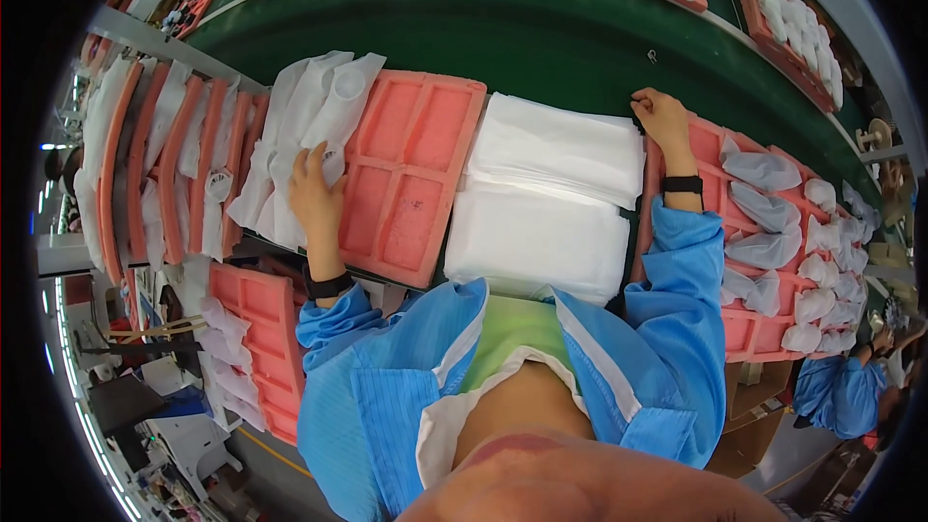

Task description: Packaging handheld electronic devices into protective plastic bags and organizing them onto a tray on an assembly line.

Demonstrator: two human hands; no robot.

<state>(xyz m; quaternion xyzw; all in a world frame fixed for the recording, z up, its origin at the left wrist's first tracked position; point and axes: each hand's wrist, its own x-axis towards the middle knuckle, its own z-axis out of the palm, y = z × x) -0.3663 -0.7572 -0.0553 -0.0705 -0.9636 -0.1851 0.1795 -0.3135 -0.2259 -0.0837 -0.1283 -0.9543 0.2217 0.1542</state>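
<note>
My left hand [315, 191] is at the right end of a row of white-wrapped pieces. Its fingers and thumb lie around the end of one white-wrapped piece [333, 166]. Just right of it, a pink foam tray [411, 150] shows bare compartments. My right hand [663, 120] is raised beside the upper right corner of the white sheet stacks. Its fingers are curled, and whatever may be in them is hidden. Two stacks of thin white sheets or sleeves, a far one [561, 150] and a near one [536, 242], lie between my hands.
Pink trays with wrapped pieces [172, 169] stand on edge at the left. Another pink tray [266, 329] is lower left. At the right, a pink tray [764, 232] bears several bagged pieces. A green conveyor belt [541, 39] runs beyond. Someone in blue [846, 391] works at far right.
</note>
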